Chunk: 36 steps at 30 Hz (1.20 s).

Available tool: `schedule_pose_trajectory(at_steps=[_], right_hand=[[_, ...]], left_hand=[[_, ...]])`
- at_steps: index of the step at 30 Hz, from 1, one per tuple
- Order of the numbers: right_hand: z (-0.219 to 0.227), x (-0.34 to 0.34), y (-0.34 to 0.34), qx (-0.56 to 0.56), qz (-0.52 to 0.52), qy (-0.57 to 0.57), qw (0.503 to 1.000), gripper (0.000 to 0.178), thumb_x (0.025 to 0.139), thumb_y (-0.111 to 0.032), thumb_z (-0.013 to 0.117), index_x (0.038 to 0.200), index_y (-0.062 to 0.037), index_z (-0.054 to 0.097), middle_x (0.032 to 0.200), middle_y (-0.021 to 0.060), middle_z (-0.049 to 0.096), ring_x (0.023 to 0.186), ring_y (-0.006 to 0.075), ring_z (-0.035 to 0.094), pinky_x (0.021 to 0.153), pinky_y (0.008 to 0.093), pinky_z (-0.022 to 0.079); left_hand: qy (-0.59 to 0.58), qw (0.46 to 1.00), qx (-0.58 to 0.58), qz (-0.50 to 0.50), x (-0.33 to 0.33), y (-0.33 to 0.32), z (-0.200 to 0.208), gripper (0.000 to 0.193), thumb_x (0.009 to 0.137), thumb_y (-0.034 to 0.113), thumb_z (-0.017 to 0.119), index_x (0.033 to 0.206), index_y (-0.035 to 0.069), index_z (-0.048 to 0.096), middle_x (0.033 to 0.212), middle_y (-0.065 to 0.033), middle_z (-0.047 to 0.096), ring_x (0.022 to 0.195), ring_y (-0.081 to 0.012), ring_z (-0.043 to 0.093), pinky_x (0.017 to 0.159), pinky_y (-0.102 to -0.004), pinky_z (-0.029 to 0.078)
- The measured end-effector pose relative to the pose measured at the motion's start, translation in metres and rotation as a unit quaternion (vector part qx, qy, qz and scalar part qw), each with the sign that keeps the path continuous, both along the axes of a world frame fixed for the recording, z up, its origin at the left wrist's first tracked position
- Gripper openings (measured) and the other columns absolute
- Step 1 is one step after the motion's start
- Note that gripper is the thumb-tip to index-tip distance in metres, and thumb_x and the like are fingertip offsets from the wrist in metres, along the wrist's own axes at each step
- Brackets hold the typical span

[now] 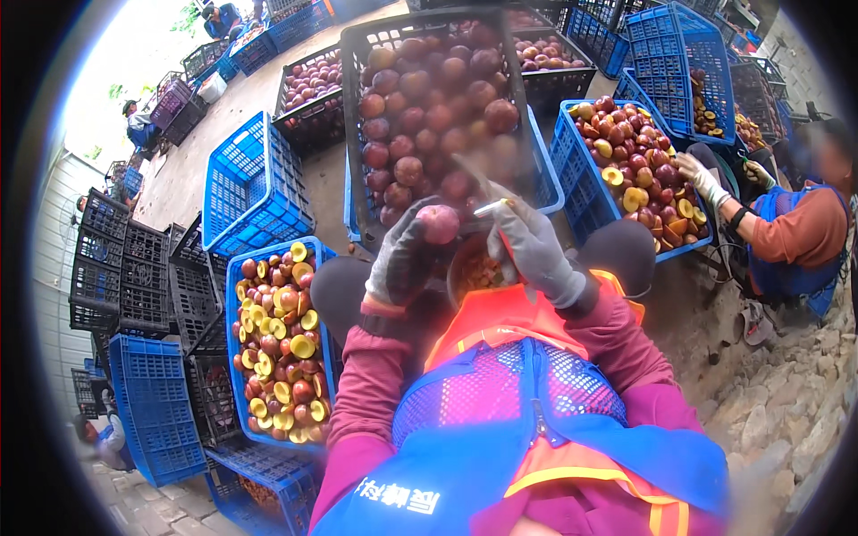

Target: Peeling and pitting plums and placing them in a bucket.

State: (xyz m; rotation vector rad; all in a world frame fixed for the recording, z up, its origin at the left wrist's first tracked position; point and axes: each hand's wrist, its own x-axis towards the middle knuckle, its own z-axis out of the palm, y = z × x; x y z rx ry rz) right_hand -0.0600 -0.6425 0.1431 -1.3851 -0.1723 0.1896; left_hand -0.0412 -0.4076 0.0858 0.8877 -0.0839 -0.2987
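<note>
My left hand (402, 259), in a dark grey glove, holds a reddish-purple plum (439, 223) up in front of me. My right hand (534, 246), in a lighter grey glove, grips a small knife (480, 186) with its blade blurred just right of the plum. Below both hands sits a round bucket (458, 268) with fruit pieces inside. Straight ahead stands a black crate (357, 54) heaped with whole plums (429, 116). At my left a blue crate (234, 357) holds halved plums with yellow flesh.
A person in gloves (702, 179) at the right reaches into another blue crate (572, 170) of halved fruit. Empty blue crates (250, 188) and black crates (125, 268) are stacked at the left. Rough stone ground (786, 411) lies at the right. More people work far back.
</note>
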Motion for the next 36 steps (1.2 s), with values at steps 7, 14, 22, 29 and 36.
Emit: schedule_pose_trajectory(at_steps=[7,14,22,29,36], right_hand=[[0.002,-0.018,0.024,0.004,0.013,-0.013,1.0,0.044,0.115,-0.018,0.057,0.155,0.0012,0.055,0.092,0.002,0.066,0.076,0.0073,0.061,0.07,0.0254,0.052],[-0.048,-0.011,0.037,-0.142,-0.035,-0.162,0.976,0.05,0.114,-0.025,0.059,0.153,0.006,0.054,0.112,0.0221,0.077,0.098,0.0294,0.078,0.091,0.0377,0.058],[-0.05,-0.016,0.044,-0.377,-0.043,-0.196,0.904,0.027,0.112,-0.022,0.056,0.122,0.0027,0.063,0.097,0.0245,0.073,0.088,0.0423,0.073,0.067,0.0533,0.055],[-0.05,-0.023,0.04,-0.249,0.004,-0.073,0.966,0.035,0.115,-0.03,0.049,0.121,-0.0007,0.068,0.082,0.021,0.071,0.059,0.0344,0.067,0.056,0.0473,0.053],[-0.077,-0.027,0.022,-0.453,-0.039,-0.286,0.844,0.043,0.113,-0.034,0.053,0.142,-0.0042,0.061,0.074,0.0229,0.072,0.06,0.0427,0.071,0.059,0.0561,0.055]], left_hand=[[-0.005,1.0,0.004,-0.001,-0.026,0.0,-0.011,0.062,0.096,0.034,0.084,0.144,0.003,0.061,0.126,-0.0046,0.069,0.113,-0.0166,0.068,0.098,-0.0303,0.056],[-0.036,0.999,0.027,-0.021,-0.039,-0.009,0.011,0.058,0.099,0.023,0.08,0.147,-0.002,0.059,0.124,-0.0059,0.07,0.11,-0.0172,0.068,0.097,-0.0319,0.057],[-0.147,0.968,0.204,0.012,-0.046,-0.004,0.015,0.047,0.101,0.023,0.079,0.142,0.002,0.065,0.118,-0.001,0.069,0.105,-0.0119,0.064,0.094,-0.0307,0.055],[-0.12,0.971,0.206,-0.036,-0.051,0.003,-0.002,0.054,0.102,0.029,0.08,0.145,0.002,0.062,0.133,-0.0055,0.069,0.12,-0.0163,0.063,0.106,-0.0359,0.052],[-0.293,0.777,0.553,0.063,-0.063,-0.003,0.018,0.058,0.091,0.013,0.083,0.142,-0.002,0.058,0.13,-0.0195,0.066,0.119,-0.0343,0.068,0.103,-0.044,0.056]])
